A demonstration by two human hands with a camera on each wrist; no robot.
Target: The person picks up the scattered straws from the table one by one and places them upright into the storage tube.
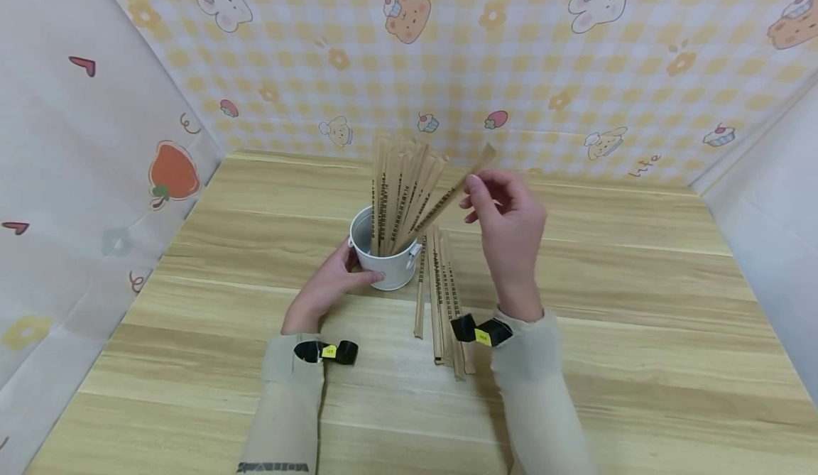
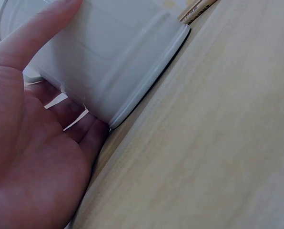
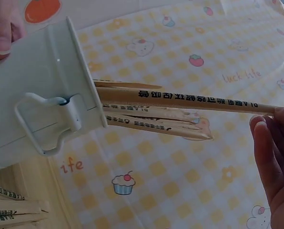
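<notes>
Fingers [image 1: 481, 189] of my right hand [image 1: 511, 237] pinch one wrapped chopstick pair [image 1: 447, 201] near its top end, its lower end slanting into the white metal bucket [image 1: 383, 262]. My left hand [image 1: 329, 283] cups that bucket's side, fingers curled round it. More wrapped pairs [image 1: 399, 191] stand bunched inside. Beneath lies a pale wood-grain tabletop [image 1: 639, 333], where a few loose wrapped pairs [image 1: 441, 297] lie just right of the bucket, partly under my right wrist. Checked cartoon wallpaper [image 1: 511, 70] closes the space behind and beside.
</notes>
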